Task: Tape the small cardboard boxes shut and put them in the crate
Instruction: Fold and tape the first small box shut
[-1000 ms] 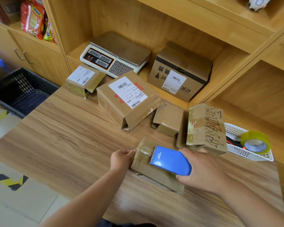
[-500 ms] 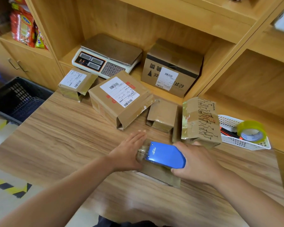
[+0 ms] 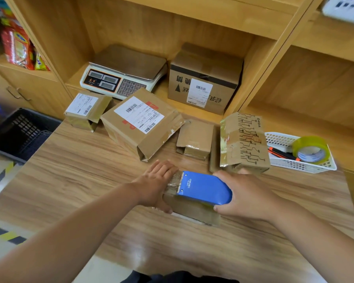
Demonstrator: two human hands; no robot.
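A small flat cardboard box (image 3: 194, 211) lies on the wooden table (image 3: 74, 180) in front of me. My right hand (image 3: 247, 195) grips a blue tape dispenser (image 3: 204, 187) that sits on top of the box. My left hand (image 3: 155, 183) lies flat with straight fingers on the box's left end, over the tape. More boxes stand behind: a small labelled one (image 3: 86, 111), a larger labelled one (image 3: 141, 123), a small plain one (image 3: 195, 139) and a printed one (image 3: 243, 141). The dark crate (image 3: 18, 133) sits on the floor at the left.
A weighing scale (image 3: 123, 72) and a big carton (image 3: 204, 80) fill the shelf niche behind the table. At the right a white basket (image 3: 282, 160) holds a tape roll (image 3: 311, 150) and a knife. Snack packets (image 3: 18, 48) stand on the left shelf.
My left hand has gone from holding the box's left edge to lying flat on its top beside the dispenser. The dispenser has stayed on the box.
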